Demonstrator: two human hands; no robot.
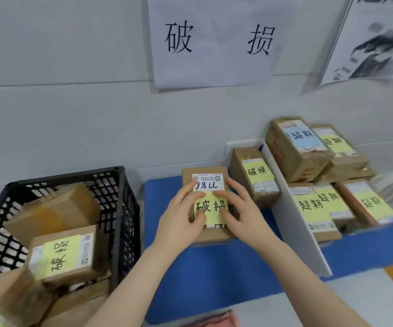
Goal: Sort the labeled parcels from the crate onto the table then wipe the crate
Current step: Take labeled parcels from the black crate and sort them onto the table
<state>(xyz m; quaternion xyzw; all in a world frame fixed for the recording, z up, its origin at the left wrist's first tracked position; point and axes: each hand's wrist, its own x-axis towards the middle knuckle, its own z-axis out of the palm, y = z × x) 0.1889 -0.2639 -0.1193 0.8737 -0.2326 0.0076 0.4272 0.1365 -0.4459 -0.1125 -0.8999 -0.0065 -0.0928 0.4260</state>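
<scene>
A cardboard parcel (210,182) with a yellow note and a white label lies on the blue mat (214,274). My left hand (181,217) and my right hand (240,208) rest flat on its top, one at each side, fingers straight. The black plastic crate (122,208) stands to the left and holds several cardboard parcels. One of these crate parcels (63,256) carries a yellow note. A second yellow-noted parcel (254,177) lies just right of the one under my hands.
A white divider (294,223) splits the mat. Right of it lies a pile of several parcels (320,166) with yellow and blue notes. A paper sign (214,41) hangs on the wall above. A pink cloth (214,320) shows at the bottom edge.
</scene>
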